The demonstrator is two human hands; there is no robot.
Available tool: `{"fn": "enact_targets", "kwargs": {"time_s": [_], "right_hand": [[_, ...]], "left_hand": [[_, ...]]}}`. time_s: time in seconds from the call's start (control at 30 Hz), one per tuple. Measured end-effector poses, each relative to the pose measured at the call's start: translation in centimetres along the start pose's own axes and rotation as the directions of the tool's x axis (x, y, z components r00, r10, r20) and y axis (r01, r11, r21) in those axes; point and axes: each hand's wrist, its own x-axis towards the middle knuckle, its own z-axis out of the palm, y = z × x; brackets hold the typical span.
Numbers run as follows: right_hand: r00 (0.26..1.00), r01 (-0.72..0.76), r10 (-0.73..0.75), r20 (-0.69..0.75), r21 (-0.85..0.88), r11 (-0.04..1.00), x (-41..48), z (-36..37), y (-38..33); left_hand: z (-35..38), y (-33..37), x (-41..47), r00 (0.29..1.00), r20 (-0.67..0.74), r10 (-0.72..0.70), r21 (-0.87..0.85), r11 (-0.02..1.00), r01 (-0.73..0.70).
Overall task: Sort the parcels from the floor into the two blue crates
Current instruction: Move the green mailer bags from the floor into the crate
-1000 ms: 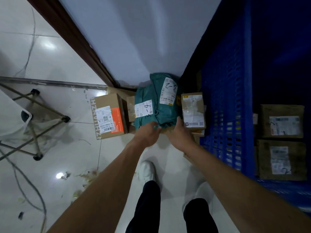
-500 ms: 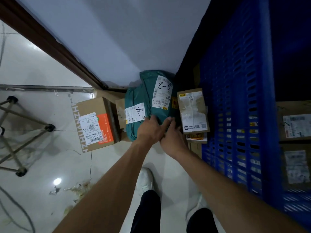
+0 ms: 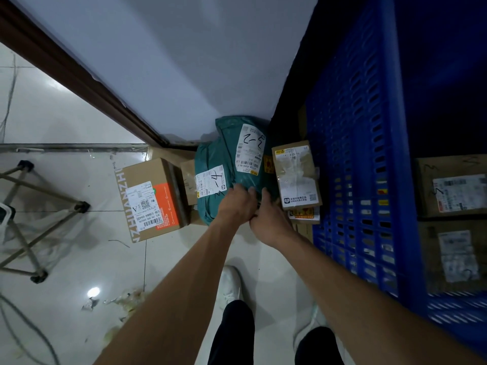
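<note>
Floor and walls: pale glossy floor tiles (image 3: 66,114) meet a white wall (image 3: 184,61) along a dark brown skirting (image 3: 79,75). Parcels are piled in the corner between that wall and a tall blue slotted plastic crate (image 3: 355,154).
Landmark: the blue crate; each place below is told from its slotted wall.
Task parcel: the soft teal plastic mailer bags (image 3: 224,164) are heaped on the floor near the crate, with one carton between them and it. Two white labels hand-marked "3-4" and "2-2" suggest two overlapping bags, but I cannot tell where one ends.
Left grip: the left hand (image 3: 237,204) has its fingers curled over the near edge of the teal bags, grasping the plastic.
Right grip: the right hand (image 3: 271,222) touches the left at the thumbs and hooks its fingers onto the same edge. I cannot tell which bag it has.
Why two hands: limp plastic would likely sag from one hand, so taking the near edge with both should lift it off the heap cleanly.
Against the crate: a small brown taped carton (image 3: 297,175) lies just beside the wall, on top of a flat parcel with a yellow-orange sticker (image 3: 303,214).
Beyond the bags: farther from the crate lie a plain little carton (image 3: 188,180), then a brown cardboard box with an orange panel (image 3: 150,198).
Inside the crate: the far brown labelled box (image 3: 450,191) and the near brown labelled box (image 3: 453,254) lie flat, labels up, just beside each other. The rest is in shadow.
Second crate: not in view.
Progress: several parcels are on the floor, so the sorting looks far from finished.
</note>
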Motion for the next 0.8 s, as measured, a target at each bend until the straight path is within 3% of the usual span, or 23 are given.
{"fn": "enact_targets", "kwargs": {"time_s": [0.07,0.17,0.27,0.43,0.67,0.8], "right_hand": [[1.0,0.006,-0.006,0.001,0.015,1.0,-0.3,-0.2,0.0],[1.0,-0.001,0.001,0.0,0.046,0.999,-0.4,-0.3,0.3],[1.0,0.002,-0.001,-0.008,0.077,0.997,-0.3,-0.2,0.6],[0.999,0.026,-0.023,-0.028,0.097,0.995,-0.3,0.2,1.1],[1.0,0.023,-0.023,-0.007,0.023,0.999,-1.8,-0.1,0.9],[1.0,0.008,-0.014,0.02,0.254,0.967,-3.4,-1.6,0.3]], "left_hand": [[0.5,-0.2,-0.1,0.998,0.039,-0.042,0.001,0.999,0.042],[1.0,0.1,-0.5,0.977,0.117,-0.176,-0.191,0.962,0.196],[1.4,0.3,-0.6,0.981,0.097,-0.17,-0.39,0.9,0.194],[1.0,0.1,-1.4,0.978,0.104,-0.179,-0.468,0.859,0.207],[-0.2,0.7,-3.9,0.977,-0.121,-0.173,-0.432,0.896,0.105],[-2.1,1.2,-6.8,0.974,-0.21,-0.089,-0.432,0.902,-0.01]]}}
